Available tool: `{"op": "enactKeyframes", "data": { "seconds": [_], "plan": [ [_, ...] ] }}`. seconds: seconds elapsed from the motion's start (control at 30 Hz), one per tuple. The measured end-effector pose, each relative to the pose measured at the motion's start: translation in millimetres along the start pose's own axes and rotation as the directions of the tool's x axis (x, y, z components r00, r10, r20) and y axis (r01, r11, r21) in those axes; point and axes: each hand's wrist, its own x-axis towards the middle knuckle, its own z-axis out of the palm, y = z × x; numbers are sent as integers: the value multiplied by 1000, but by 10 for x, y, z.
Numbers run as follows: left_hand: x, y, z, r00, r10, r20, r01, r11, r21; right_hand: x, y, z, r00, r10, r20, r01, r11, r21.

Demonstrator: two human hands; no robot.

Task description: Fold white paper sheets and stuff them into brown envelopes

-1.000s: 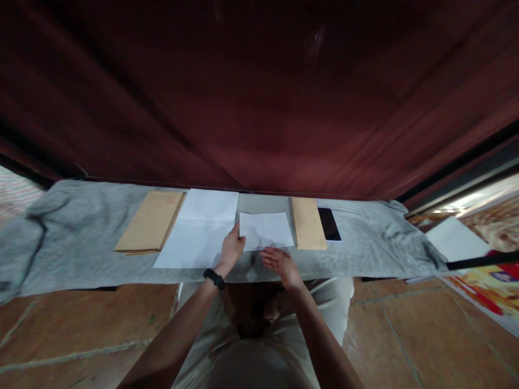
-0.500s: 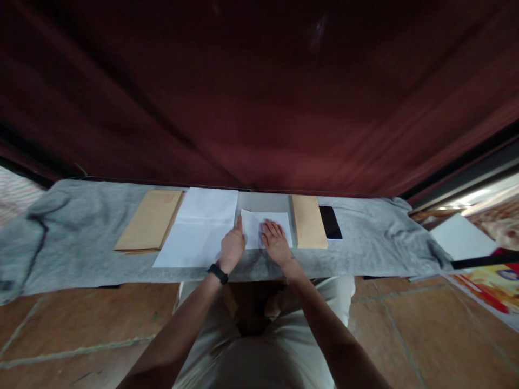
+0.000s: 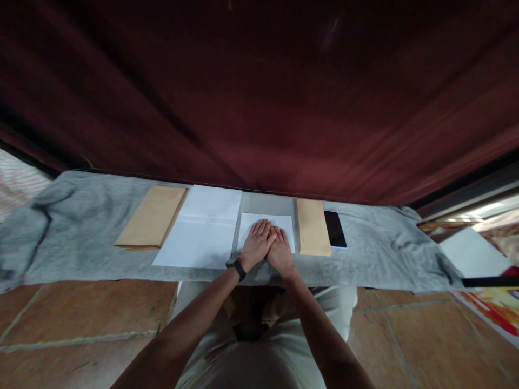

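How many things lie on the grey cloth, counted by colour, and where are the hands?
Brown: 2, the envelope pile at the left and the single envelope.
White: 2, the large sheet and the small folded sheet.
Black: 1, the phone.
Total: 5.
The left hand and the right hand press flat on the small folded sheet.

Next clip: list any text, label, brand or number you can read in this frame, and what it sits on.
No text can be read.
Tan paper envelope stack on the left: faint reddish mark near its top corner, too blurred to read.
Colourful printed sheet at the far right edge: print too blurred to read.
Folded white paper under the left hand and right hand: blank.
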Motion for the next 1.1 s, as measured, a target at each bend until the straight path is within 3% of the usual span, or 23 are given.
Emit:
{"op": "enactKeyframes", "data": {
  "seconds": [0.23,0.5,0.8,0.87,1.0,1.1],
  "plan": [
    [85,-182,28,999,-36,9,35,996,76,15,4,28,1000,5,-25,-4,1000,17],
    [-10,-295,-1,994,-111,-2,111,986,126,28,0,15,1000,3,-24,-3,1000,7],
    [-185,-272,-45,982,-185,-45,189,974,125,27,2,16,999,1,-45,0,1000,16],
    [-239,-236,-59,987,-151,-47,156,980,126,26,9,20,999,0,-36,0,1000,0],
    [-374,-182,-89,999,23,24,-25,996,90,18,31,30,1000,-12,-11,11,999,-33],
    [-428,-158,-95,997,60,51,-63,995,78,24,57,30,1000,-18,-7,17,999,-43]
  ]
}}
